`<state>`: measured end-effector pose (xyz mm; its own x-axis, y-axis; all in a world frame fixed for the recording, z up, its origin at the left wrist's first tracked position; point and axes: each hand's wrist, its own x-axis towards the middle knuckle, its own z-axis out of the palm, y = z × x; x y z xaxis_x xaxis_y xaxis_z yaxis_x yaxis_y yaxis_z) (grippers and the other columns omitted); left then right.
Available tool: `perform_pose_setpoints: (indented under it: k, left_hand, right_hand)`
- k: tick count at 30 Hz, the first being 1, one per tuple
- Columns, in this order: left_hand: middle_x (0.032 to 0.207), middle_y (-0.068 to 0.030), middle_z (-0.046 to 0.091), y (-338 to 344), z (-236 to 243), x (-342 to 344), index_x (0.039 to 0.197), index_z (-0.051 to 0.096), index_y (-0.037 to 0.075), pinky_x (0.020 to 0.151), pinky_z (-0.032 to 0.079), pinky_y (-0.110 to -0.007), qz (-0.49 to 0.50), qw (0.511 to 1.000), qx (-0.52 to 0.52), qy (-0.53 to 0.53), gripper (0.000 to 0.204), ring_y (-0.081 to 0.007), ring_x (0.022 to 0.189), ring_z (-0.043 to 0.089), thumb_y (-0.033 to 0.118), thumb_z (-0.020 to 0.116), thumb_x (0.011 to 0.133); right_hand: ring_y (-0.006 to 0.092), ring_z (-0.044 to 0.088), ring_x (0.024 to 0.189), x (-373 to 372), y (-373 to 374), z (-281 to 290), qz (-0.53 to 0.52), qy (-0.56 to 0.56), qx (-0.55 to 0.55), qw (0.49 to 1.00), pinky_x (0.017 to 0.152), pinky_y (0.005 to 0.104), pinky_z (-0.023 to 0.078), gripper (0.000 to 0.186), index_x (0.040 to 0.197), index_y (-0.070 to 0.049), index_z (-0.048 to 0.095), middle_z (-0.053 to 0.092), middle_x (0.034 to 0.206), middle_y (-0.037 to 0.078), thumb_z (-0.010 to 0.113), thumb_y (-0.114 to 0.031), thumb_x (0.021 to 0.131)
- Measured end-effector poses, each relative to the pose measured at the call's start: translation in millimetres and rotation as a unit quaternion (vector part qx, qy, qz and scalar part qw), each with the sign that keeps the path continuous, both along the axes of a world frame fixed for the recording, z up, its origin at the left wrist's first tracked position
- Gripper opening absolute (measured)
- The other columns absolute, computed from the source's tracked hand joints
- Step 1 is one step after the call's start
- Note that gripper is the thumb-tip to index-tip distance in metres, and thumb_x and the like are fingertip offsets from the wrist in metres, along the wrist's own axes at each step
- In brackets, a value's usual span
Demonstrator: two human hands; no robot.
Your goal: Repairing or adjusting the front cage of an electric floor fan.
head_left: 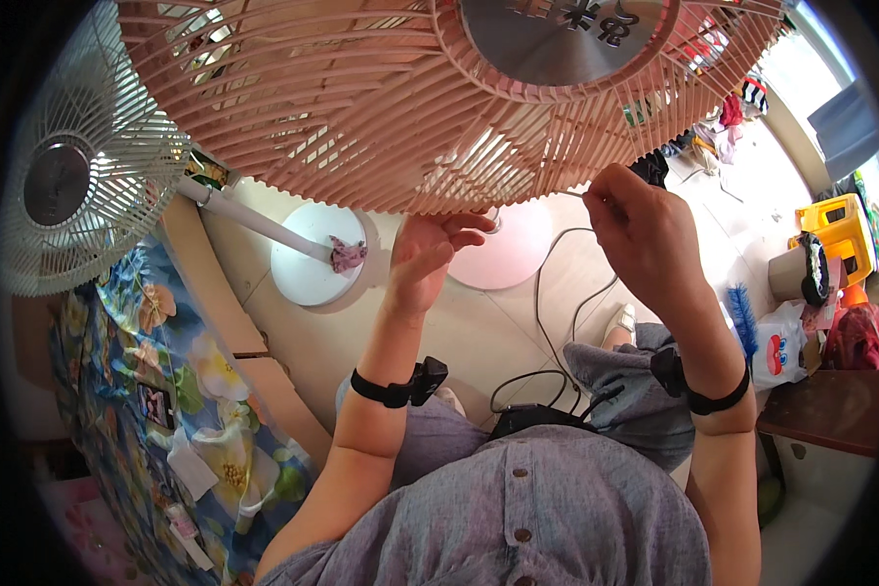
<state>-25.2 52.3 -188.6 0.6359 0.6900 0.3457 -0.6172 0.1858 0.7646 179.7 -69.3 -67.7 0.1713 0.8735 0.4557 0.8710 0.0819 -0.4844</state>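
Note:
A large pink fan grille (361, 127) with a silver centre disc (564, 39) fills the upper part of the head view. Just under its lower rim is my left hand (425, 256), palm turned up, fingers loosely bent and apart. Its fingertips are at the rim; whether they press on it I cannot tell. My right hand (645, 227) is closed in a pinch at the rim's lower right. A thin dark line shows beside its fingertips, but what they hold is too small to make out. Below the grille lies the fan's round pink base (503, 256).
To the left stands a white fan (98, 186) on a round white base (313, 278). A flowered cloth (215, 391) carries a phone (154, 404). Black cable (540, 322) runs over the floor near my legs. A yellow stool (840, 239) and a bin (796, 269) are at right.

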Motion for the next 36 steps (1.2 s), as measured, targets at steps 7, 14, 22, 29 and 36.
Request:
perform_pose_setpoints:
  k: [7,14,22,29,36]
  left_hand:
    - [0.12,-0.02,0.059,-4,-2,1,0.133,0.041,-0.002,0.086,0.05,-0.036,-0.005,1.0,-0.004,-0.008,0.067,-0.0324,0.108,0.061,0.021,0.07,0.078]
    - [0.122,-0.0192,0.058,-2,-2,-2,0.135,0.04,0.0,0.087,0.051,-0.036,-0.004,1.0,-0.008,0.004,0.067,-0.033,0.111,0.06,0.02,0.069,0.078]
    - [0.124,-0.0199,0.057,-6,1,2,0.136,0.039,0.001,0.088,0.051,-0.038,-0.013,1.0,-0.012,-0.016,0.067,-0.0363,0.113,0.058,0.018,0.067,0.078]
    - [0.125,-0.0216,0.057,-6,2,1,0.137,0.038,0.001,0.088,0.051,-0.039,-0.011,1.0,-0.018,-0.012,0.07,-0.0361,0.113,0.058,0.019,0.069,0.077]
    - [0.125,-0.0222,0.056,-9,3,0,0.137,0.038,0.0,0.088,0.051,-0.039,-0.015,1.0,-0.019,-0.007,0.073,-0.0352,0.113,0.058,0.02,0.071,0.076]
  right_hand:
    - [0.0322,0.057,0.052,-10,5,-36,-0.014,-0.171,-0.036,0.985,0.048,0.041,0.044,0.011,0.085,-0.008,0.053,0.056,0.057,0.011,0.062,-0.014,0.087]
    - [0.0278,0.059,0.052,-7,-1,-13,0.004,-0.2,-0.058,0.978,0.048,0.0397,0.045,0.008,0.084,-0.007,0.051,0.057,0.058,0.008,0.058,-0.011,0.086]
    - [0.0289,0.058,0.053,-4,8,-29,0.008,-0.13,0.01,0.991,0.048,0.0403,0.044,0.01,0.085,-0.006,0.052,0.057,0.06,0.009,0.06,-0.013,0.086]
    - [0.0221,0.06,0.057,-10,-1,-14,-0.029,-0.211,0.066,0.975,0.048,0.0349,0.045,0.01,0.086,-0.008,0.055,0.055,0.064,0.003,0.062,-0.01,0.08]
    - [0.0238,0.061,0.057,-16,10,-15,-0.03,-0.219,0.075,0.972,0.049,0.0333,0.047,0.015,0.093,-0.007,0.062,0.06,0.067,0.005,0.069,-0.007,0.079]
